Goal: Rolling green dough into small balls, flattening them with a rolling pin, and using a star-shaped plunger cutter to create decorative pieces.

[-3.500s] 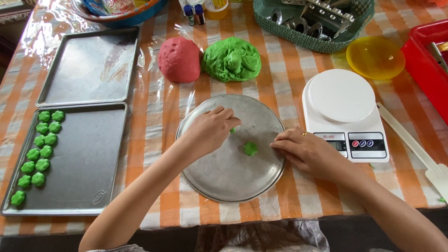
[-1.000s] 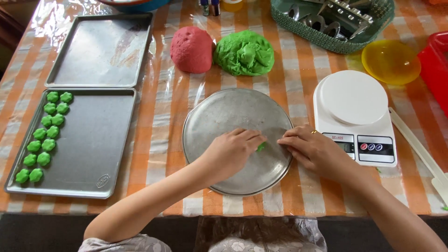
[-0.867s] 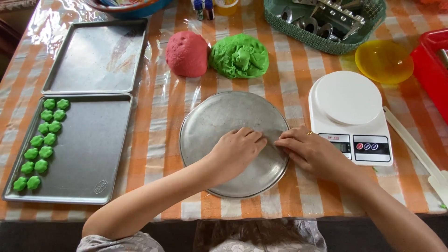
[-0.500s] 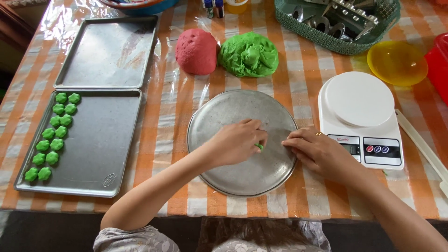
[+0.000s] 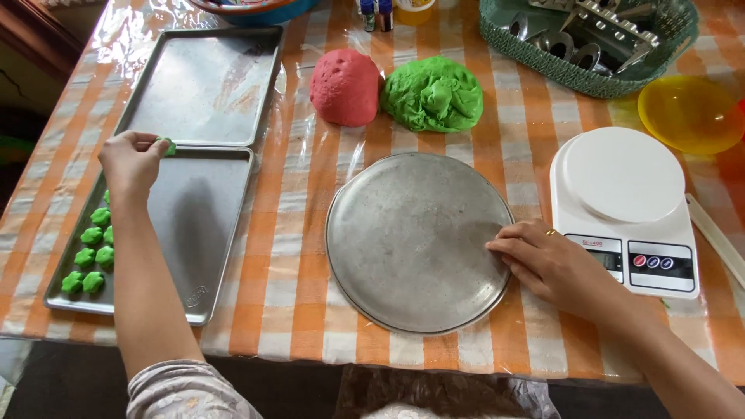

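The left hand [image 5: 130,161] has left the round metal plate [image 5: 419,240] and now hovers over the near baking tray [image 5: 198,225], grip pinched on a small green dough piece [image 5: 168,145] — another for the rows [image 5: 91,248] — while the right hand [image 5: 555,268], fingers loose and empty, rests on the plate's rim

Your left hand [image 5: 130,161] pinches a green dough piece [image 5: 168,146]; grey trays [image 5: 203,209] hold matching green shapes [image 5: 91,248]. Red dough [image 5: 344,87], green dough [image 5: 431,94], white scale [image 5: 621,202] (orange-and-white checked cloth [image 5: 295,271] beneath).
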